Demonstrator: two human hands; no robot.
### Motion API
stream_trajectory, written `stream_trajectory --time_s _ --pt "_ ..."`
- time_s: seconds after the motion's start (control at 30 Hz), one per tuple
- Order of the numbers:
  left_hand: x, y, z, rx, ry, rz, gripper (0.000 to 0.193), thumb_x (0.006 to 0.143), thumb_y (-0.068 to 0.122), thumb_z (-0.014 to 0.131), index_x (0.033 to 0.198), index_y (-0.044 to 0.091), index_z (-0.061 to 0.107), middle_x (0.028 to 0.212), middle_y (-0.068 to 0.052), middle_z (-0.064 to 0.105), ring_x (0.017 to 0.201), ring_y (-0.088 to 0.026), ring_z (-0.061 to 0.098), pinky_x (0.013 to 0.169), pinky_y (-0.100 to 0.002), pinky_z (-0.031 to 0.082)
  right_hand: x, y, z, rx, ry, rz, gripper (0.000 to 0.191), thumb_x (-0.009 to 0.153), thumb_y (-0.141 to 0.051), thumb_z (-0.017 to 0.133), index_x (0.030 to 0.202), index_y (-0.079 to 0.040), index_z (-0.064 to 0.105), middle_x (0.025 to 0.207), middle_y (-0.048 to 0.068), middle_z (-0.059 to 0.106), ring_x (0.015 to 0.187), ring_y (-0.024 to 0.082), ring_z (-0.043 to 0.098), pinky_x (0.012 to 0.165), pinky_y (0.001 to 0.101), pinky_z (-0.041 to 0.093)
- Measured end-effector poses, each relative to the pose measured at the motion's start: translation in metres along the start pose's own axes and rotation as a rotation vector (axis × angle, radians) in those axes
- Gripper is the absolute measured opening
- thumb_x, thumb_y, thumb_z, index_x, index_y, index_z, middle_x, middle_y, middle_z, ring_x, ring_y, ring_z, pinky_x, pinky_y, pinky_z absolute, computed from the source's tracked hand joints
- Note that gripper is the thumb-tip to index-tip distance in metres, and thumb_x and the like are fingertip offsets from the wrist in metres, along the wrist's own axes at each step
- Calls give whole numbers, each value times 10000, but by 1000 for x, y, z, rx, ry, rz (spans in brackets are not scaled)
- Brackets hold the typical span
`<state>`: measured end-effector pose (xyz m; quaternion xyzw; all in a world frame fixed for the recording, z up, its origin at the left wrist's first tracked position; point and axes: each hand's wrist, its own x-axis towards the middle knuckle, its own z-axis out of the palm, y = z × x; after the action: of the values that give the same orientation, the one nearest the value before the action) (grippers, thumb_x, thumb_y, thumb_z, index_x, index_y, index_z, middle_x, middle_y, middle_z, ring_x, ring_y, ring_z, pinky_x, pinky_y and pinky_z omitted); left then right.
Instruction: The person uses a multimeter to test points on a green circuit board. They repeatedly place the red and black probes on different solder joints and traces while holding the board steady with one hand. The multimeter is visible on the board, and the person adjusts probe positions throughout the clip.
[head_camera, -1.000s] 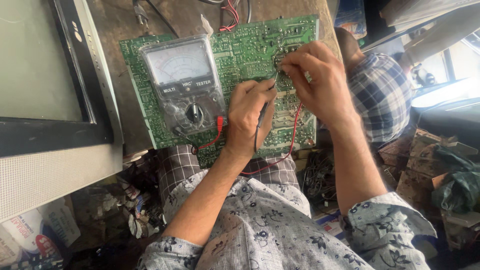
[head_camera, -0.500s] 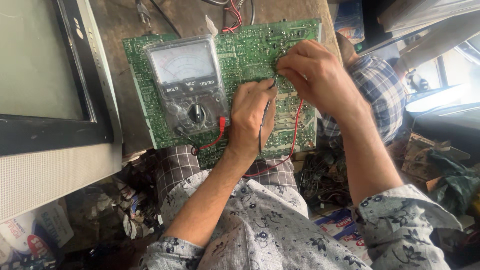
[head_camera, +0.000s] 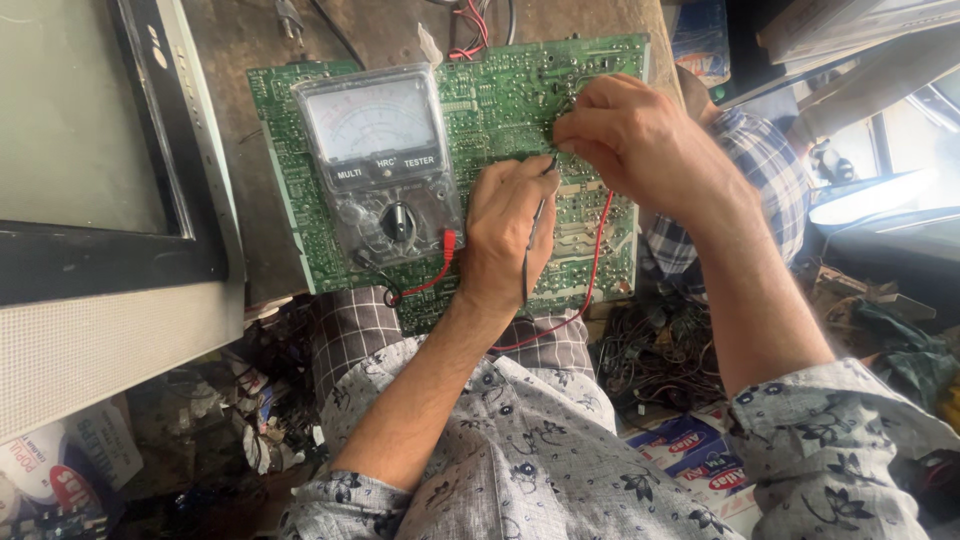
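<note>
1. Left hand (head_camera: 510, 225): forearm rises from the lower middle of the view; the wrist is bent forward and the back of the hand faces up. Its grip is closed around a thin dark probe (head_camera: 535, 225), whose tip points at the board.
2. Right hand (head_camera: 625, 135): forearm comes in from the lower right, the hand arched over the board's far right part. Fingers are curled and pinched together just above the left hand's probe tip; the grip is closed, but what it pinches is hidden by the fingers.
3. Circuit board (head_camera: 500, 100): green, lying flat on the brown worktop (head_camera: 250, 40), its near edge over the person's checked lap.
4. Meter (head_camera: 380, 165): a clear-cased dial meter resting on the board's left half, beside the left hand.
5. Red lead (head_camera: 595, 260): loops from under the right hand toward the board's near edge.
6. Monitor (head_camera: 90, 150): stands at the worktop's left edge.
</note>
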<state>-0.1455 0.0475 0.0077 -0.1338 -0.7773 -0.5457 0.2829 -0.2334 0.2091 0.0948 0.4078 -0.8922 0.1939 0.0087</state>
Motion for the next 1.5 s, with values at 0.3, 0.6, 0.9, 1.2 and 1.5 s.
stream_trajectory --time_s 0.3,0.6,0.9,1.2,1.5 --pt "0 -2 3 29 12 2 265 851 -105 760 1077 -15 654 1185 -146 704 1077 -323 663 935 -394 552 4 3 0 -15 -29 3 113 947 -95 769 1016 -5 771 894 104 671 823 238 672 688 384 543" --pt "0 -1 3 16 24 8 250 873 -101 757 1084 -11 654 1177 -147 709 1079 -313 669 936 -386 556 -7 -2 0 -58 47 14 98 959 -86 774 1007 -2 760 914 102 668 867 234 674 757 371 561" --pt "0 2 1 -39 5 12 228 916 -77 753 1102 8 653 1176 -132 713 1089 -313 676 938 -391 564 -98 -40 40 91 607 525 79 992 13 781 1059 13 738 994 75 696 806 117 642 700 243 508" --pt "-1 8 9 27 -22 57 255 891 -59 784 1081 54 657 1177 -87 729 1071 -296 658 960 -389 536 -152 -60 64 431 748 756 44 993 26 737 1027 33 709 989 8 662 802 34 570 680 175 448" --pt "2 8 13 48 -66 53 246 888 -15 808 1072 71 671 1176 -60 734 1045 -261 652 953 -392 469 -113 -43 56 322 748 614 88 973 28 770 1044 21 719 973 43 690 819 78 634 724 226 517"
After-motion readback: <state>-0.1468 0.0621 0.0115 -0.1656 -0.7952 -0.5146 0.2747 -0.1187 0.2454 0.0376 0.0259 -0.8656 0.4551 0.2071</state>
